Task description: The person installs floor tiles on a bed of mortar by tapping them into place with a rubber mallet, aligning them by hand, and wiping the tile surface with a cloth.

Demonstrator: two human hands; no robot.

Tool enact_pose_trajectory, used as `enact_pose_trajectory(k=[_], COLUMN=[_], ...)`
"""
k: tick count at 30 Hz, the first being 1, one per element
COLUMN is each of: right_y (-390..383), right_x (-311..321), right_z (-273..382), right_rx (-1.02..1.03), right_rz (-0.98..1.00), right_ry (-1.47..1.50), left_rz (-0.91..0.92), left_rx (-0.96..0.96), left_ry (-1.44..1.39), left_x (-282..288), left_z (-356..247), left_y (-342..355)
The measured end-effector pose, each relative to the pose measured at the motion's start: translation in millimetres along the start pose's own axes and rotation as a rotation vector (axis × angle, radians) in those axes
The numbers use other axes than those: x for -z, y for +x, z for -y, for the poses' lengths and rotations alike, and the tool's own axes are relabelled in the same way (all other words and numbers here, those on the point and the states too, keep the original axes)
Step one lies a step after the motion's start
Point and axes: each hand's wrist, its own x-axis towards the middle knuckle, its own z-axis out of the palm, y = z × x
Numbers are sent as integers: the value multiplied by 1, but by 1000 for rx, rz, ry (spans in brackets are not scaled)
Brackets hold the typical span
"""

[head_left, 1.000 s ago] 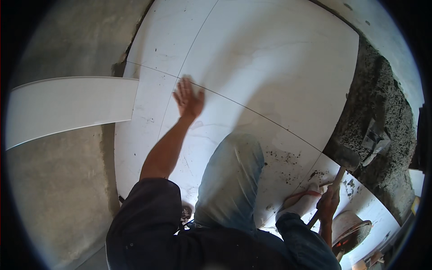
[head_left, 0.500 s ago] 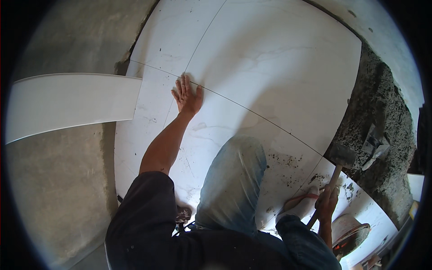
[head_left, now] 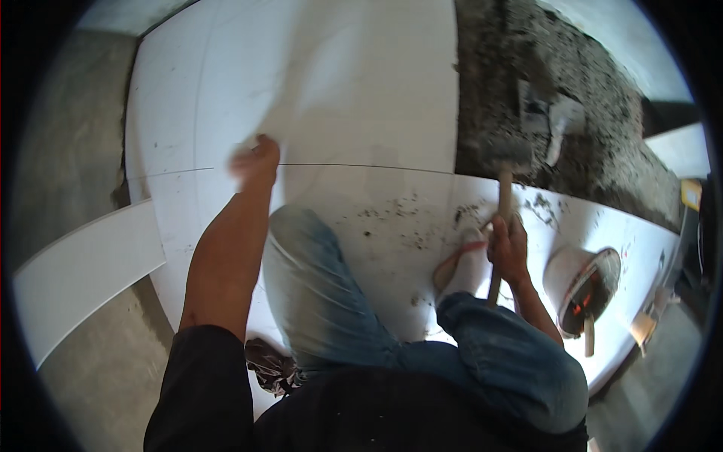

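My right hand (head_left: 509, 248) is closed round the wooden handle of a rubber mallet (head_left: 504, 188). The mallet's dark head points away from me, over the edge of the grey mortar bed (head_left: 587, 143). My left hand (head_left: 256, 160) is over the large white floor tiles (head_left: 361, 98), beside a thin joint line. Motion smears its fingers, and I cannot tell if it touches the tile. Dark crumbs of mortar (head_left: 403, 218) are scattered on the tile between my knee and the mallet.
A metal trowel (head_left: 546, 113) lies on the mortar. At the right stands a bucket (head_left: 568, 271) with a wooden-handled tool in it. A white tile strip (head_left: 90, 260) sticks out over the bare concrete floor (head_left: 98, 377) on the left. My sandalled foot (head_left: 468, 264) is near the mallet handle.
My left hand was flat on the tile with fingers spread; now it is blurred in motion. The view has turned toward the right. The mallet stays in my right hand.
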Motion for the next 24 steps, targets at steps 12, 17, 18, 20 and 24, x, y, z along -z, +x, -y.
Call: enact_pose_trajectory(k=[12,17,18,20,24], right_y=[-23,-21,-18,-10,6], right_x=[75,86,85,77,77], right_z=[-23,-41,-41,-38,-30], right_rx=[93,47,41,72,10], right_rz=[-114,-108,-85,-60,25], right_ry=[140,142,145,125,-69], left_rz=[369,467,465,470,616], left_rx=[-1349,-1587,-1591,-1710,-1940], left_ry=[519,468,470,503,453], left_x=[-46,-40,-39,-37,-26], left_z=[70,70,70,68,41], left_y=[-405,-371,-365,-352,-309])
